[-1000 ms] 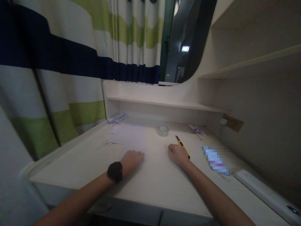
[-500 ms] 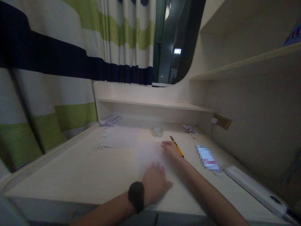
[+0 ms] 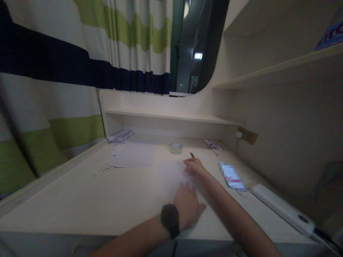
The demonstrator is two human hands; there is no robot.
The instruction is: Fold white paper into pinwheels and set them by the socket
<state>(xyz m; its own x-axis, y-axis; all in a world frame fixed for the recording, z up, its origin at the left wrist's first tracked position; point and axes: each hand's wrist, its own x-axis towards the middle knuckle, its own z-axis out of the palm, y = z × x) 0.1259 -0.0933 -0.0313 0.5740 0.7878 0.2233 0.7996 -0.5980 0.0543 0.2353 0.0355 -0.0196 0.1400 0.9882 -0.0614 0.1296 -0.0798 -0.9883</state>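
Now pinning a white sheet point(image 3: 174, 175) flat under the open left hand point(image 3: 189, 207), right hand point(image 3: 195, 167) closed on a utility knife point(image 3: 192, 155), ready for a steady, straight cut.

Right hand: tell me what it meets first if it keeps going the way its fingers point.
The right hand points up and left across the desk. The roll of clear tape looks like the first thing in that line, though depth is hard to judge; the knife tip lies just beside it.
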